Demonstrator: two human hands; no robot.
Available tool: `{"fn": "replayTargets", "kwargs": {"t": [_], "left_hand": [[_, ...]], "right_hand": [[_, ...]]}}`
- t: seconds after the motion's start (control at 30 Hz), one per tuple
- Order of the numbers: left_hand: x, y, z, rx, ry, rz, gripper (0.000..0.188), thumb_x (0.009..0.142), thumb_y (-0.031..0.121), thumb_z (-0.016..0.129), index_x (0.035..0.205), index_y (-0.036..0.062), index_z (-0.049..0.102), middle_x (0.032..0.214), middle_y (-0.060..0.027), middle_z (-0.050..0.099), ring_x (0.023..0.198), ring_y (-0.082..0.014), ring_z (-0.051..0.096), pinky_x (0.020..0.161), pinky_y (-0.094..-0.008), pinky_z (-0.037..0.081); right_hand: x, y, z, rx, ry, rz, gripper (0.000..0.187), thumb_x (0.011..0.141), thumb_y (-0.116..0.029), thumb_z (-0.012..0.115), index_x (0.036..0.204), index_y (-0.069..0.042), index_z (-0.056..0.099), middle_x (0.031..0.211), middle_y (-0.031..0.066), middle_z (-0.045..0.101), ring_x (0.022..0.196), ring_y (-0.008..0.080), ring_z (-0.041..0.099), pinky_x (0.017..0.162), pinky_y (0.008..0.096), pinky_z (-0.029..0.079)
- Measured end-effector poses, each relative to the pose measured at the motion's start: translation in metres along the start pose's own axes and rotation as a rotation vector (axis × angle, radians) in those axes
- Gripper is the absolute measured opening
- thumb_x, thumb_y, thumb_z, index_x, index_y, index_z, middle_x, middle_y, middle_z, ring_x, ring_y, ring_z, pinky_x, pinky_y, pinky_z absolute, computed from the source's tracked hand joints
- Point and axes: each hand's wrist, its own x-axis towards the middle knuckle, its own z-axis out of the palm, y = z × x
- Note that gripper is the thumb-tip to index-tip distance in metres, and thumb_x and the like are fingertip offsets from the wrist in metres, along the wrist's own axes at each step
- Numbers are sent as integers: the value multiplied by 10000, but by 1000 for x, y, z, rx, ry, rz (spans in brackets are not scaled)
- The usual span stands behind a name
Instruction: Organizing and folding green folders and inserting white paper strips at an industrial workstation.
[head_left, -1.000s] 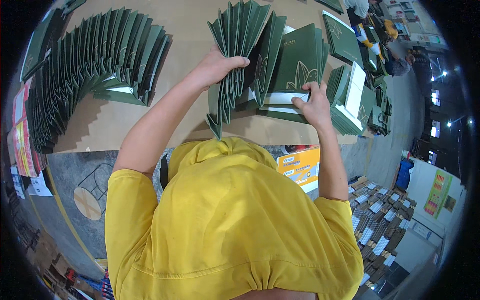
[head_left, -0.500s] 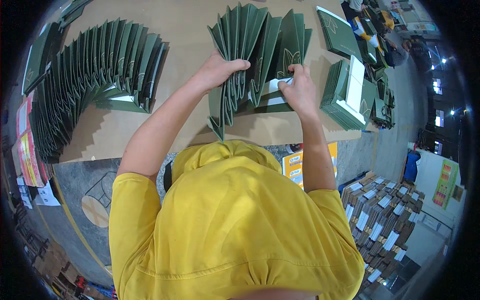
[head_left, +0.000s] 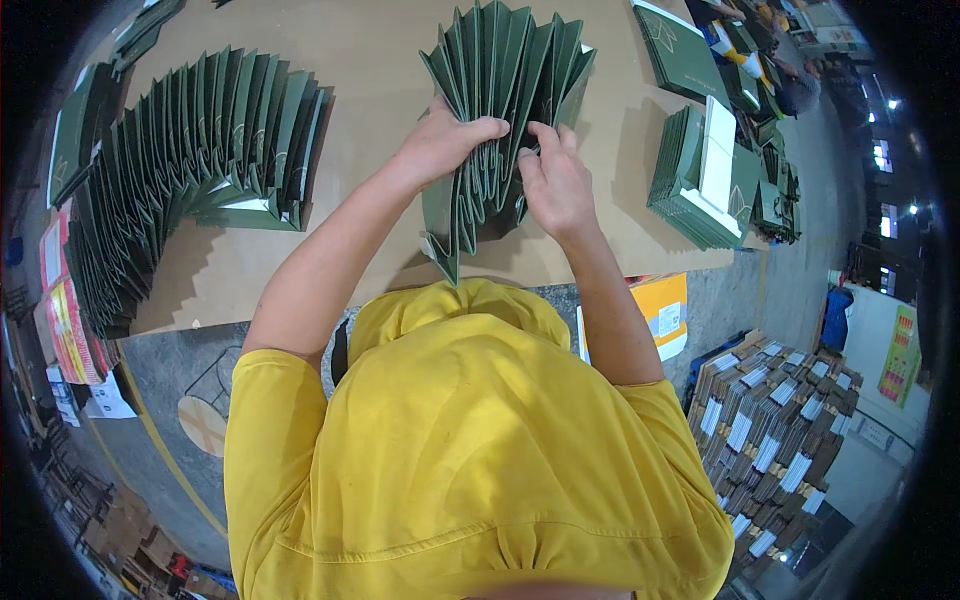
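Observation:
A fanned bunch of dark green folded paper bags [head_left: 490, 60] stands in front of me on the brown-covered table [head_left: 370, 60]. My left hand [head_left: 445, 140] is closed round the near left side of the bunch, thumb lying across the folds. On the opposite side my right hand [head_left: 556, 180] pinches the bags' right edge between bent fingers and thumb. Part of the fingers of both hands is hidden by the folds. Further left, a long curved row of similar green bags [head_left: 215, 130] stands on edge, with white strips showing near its right end.
At the right lies a stack of flat green bags [head_left: 690, 180] with a white card [head_left: 716, 150] on top. Another green stack [head_left: 680, 50] is behind it. A person's arm shows at the far right. Cardboard bundles [head_left: 770, 430] stand on the floor, and a round stool [head_left: 205, 425] is at lower left.
My right hand has moved left, bringing the right-hand bags in against the bunch under my left hand. The white strips near my right hand are now hidden.

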Motion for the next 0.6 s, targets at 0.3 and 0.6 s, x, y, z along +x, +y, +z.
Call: {"fn": "replayTargets", "kwargs": {"t": [0.3, 0.6], "left_hand": [[-12, 33, -4, 28, -137, -118, 527, 691, 303, 713, 1088, -12, 567, 949, -120, 634, 794, -162, 615, 715, -292, 505], [-17, 52, 0, -64, -208, -116, 448, 718, 336, 703, 992, -9, 623, 816, -68, 646, 657, -125, 611, 583, -251, 487]], "right_hand": [[2, -4, 3, 224, 24, 13, 603, 836, -175, 469, 1395, -92, 259, 1297, 219, 417, 1058, 396, 526, 925, 429, 410], [5, 9, -3, 225, 7, -171, 597, 825, -165, 445, 1383, -67, 259, 1295, 222, 409, 1024, 423, 521, 894, 483, 420]]}}
